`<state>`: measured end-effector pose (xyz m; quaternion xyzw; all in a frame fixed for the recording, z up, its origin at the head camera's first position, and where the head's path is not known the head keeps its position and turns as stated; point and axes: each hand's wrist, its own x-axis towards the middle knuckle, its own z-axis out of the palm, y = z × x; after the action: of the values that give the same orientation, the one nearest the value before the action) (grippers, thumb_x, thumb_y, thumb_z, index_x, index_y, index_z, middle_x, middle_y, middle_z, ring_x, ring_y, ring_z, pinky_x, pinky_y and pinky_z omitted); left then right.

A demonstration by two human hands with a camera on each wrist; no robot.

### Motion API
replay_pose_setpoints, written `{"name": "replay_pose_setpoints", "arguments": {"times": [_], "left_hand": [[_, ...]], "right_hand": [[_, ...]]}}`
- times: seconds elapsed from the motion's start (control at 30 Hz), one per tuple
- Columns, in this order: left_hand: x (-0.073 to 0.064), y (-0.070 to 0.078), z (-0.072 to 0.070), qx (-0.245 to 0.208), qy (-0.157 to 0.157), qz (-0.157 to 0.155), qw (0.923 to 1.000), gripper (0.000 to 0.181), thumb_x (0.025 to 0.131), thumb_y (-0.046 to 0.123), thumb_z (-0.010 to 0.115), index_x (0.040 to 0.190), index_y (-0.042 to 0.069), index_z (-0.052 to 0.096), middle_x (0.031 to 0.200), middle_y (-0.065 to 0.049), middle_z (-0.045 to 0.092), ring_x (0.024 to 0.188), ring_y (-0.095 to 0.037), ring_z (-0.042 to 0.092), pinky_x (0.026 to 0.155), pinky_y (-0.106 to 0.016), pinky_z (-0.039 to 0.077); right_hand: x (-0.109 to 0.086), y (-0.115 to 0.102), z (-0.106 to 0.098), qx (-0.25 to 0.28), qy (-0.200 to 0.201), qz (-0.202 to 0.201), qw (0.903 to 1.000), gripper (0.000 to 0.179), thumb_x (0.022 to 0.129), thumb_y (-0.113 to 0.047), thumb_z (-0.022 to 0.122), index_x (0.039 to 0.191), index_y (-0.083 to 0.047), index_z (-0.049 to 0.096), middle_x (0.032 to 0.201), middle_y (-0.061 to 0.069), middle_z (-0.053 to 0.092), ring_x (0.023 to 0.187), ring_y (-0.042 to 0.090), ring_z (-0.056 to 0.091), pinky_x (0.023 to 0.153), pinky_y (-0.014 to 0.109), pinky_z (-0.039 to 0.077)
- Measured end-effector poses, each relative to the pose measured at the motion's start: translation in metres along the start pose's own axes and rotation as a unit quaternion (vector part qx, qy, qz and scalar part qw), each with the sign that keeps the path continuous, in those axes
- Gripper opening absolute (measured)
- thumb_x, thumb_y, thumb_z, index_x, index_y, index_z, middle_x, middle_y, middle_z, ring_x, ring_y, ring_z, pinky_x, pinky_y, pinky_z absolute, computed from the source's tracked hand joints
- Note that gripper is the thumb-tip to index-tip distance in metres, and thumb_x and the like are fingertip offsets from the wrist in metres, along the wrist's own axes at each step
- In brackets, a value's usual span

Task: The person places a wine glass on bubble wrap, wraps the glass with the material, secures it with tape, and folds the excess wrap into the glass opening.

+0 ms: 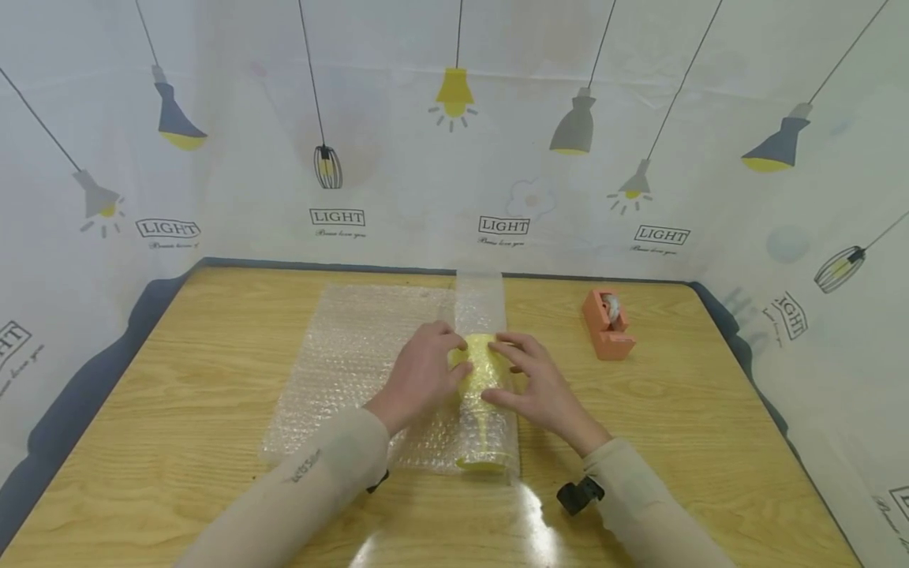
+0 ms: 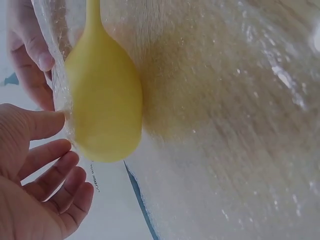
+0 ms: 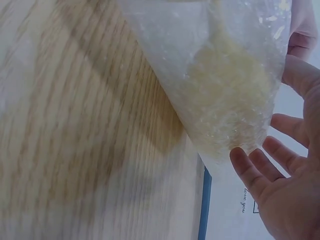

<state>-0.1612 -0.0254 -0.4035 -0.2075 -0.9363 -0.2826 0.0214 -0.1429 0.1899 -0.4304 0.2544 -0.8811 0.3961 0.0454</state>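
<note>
A yellow goblet (image 1: 483, 371) lies on its side on a sheet of bubble wrap (image 1: 355, 355), its bowl toward the far edge and its round foot toward me. A fold of the clear wrap covers it. My left hand (image 1: 420, 364) touches the wrap at the left of the bowl with spread thumb and fingers. Opposite it, my right hand (image 1: 543, 390) rests its fingertips and thumb on the wrapped bowl's right side. In the left wrist view the goblet's smooth bowl (image 2: 105, 95) and part of its stem show; in the right wrist view the wrap (image 3: 225, 95) blurs them.
An orange tape dispenser (image 1: 608, 327) with a roll of tape stands at the back right of the wooden table (image 1: 710, 442). Most of the wrap spreads flat to the left. A lamp-patterned cloth (image 1: 398, 158) surrounds the table's back and sides.
</note>
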Motion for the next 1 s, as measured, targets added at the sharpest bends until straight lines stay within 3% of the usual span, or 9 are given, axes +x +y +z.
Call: {"name": "replay_pose_setpoints", "arguments": {"times": [0.13, 0.37, 0.6, 0.7, 0.77, 0.9, 1.0], "left_hand": [[-0.0013, 0.0001, 0.0, 0.034, 0.002, 0.019, 0.9993, 0.026, 0.093, 0.022, 0.078, 0.112, 0.004, 0.078, 0.113, -0.012, 0.074, 0.108, -0.029, 0.065, 0.098, -0.044, 0.055], [-0.0016, 0.002, -0.0023, 0.032, -0.01, 0.016, 0.9993, 0.023, 0.094, 0.018, 0.075, 0.112, 0.004, 0.078, 0.112, -0.013, 0.076, 0.106, -0.03, 0.068, 0.097, -0.043, 0.056], [0.0, 0.002, -0.0062, 0.031, -0.015, 0.019, 0.9992, 0.019, 0.092, 0.012, 0.075, 0.107, 0.001, 0.079, 0.105, -0.015, 0.077, 0.097, -0.03, 0.069, 0.091, -0.043, 0.057], [0.0007, 0.0013, -0.007, 0.025, -0.011, 0.022, 0.9994, 0.013, 0.091, 0.009, 0.074, 0.099, 0.001, 0.08, 0.093, -0.014, 0.076, 0.087, -0.027, 0.068, 0.084, -0.042, 0.058], [0.0012, 0.0007, -0.0072, 0.023, -0.009, 0.023, 0.9994, 0.009, 0.089, 0.006, 0.073, 0.085, 0.001, 0.079, 0.08, -0.009, 0.073, 0.076, -0.022, 0.064, 0.074, -0.038, 0.057], [0.002, 0.0005, -0.0067, 0.012, -0.011, 0.001, 0.9999, 0.034, 0.087, 0.002, 0.069, 0.055, 0.007, 0.059, 0.057, 0.001, 0.053, 0.058, -0.014, 0.046, 0.054, -0.028, 0.044], [0.0004, 0.0027, -0.0063, -0.019, -0.027, -0.039, 0.9987, 0.047, 0.091, 0.005, 0.065, 0.05, 0.014, 0.044, 0.05, 0.005, 0.041, 0.049, -0.01, 0.037, 0.045, -0.023, 0.035]], "right_hand": [[0.0006, -0.0007, 0.0015, 0.001, -0.003, -0.001, 1.0, 0.069, 0.086, -0.02, 0.086, 0.144, 0.001, 0.056, 0.153, 0.021, 0.046, 0.136, 0.039, 0.047, 0.096, 0.05, 0.057], [0.0002, 0.0038, 0.0002, 0.042, 0.025, -0.009, 0.9988, 0.051, 0.093, -0.001, 0.075, 0.138, 0.011, 0.056, 0.145, 0.028, 0.05, 0.13, 0.045, 0.052, 0.093, 0.052, 0.059], [0.0019, -0.0017, -0.0011, 0.057, 0.017, 0.064, 0.9962, 0.055, 0.094, -0.008, 0.075, 0.141, 0.01, 0.053, 0.141, 0.03, 0.05, 0.118, 0.046, 0.061, 0.095, 0.051, 0.059], [0.0032, -0.0035, -0.0005, 0.061, 0.005, 0.098, 0.9933, 0.06, 0.094, -0.013, 0.076, 0.145, 0.006, 0.051, 0.142, 0.03, 0.05, 0.117, 0.045, 0.063, 0.096, 0.048, 0.059], [0.0039, -0.0042, 0.0004, 0.065, 0.002, 0.11, 0.9917, 0.061, 0.095, -0.015, 0.076, 0.146, 0.005, 0.05, 0.142, 0.029, 0.05, 0.118, 0.044, 0.063, 0.096, 0.048, 0.059], [0.0053, -0.0049, 0.0037, 0.076, 0.002, 0.118, 0.9901, 0.062, 0.095, -0.015, 0.076, 0.147, 0.005, 0.048, 0.143, 0.029, 0.049, 0.12, 0.044, 0.061, 0.096, 0.046, 0.059], [0.0063, -0.0051, 0.0071, 0.085, 0.007, 0.125, 0.9885, 0.064, 0.094, -0.014, 0.077, 0.148, 0.004, 0.048, 0.144, 0.027, 0.048, 0.121, 0.043, 0.06, 0.096, 0.045, 0.059]]}}
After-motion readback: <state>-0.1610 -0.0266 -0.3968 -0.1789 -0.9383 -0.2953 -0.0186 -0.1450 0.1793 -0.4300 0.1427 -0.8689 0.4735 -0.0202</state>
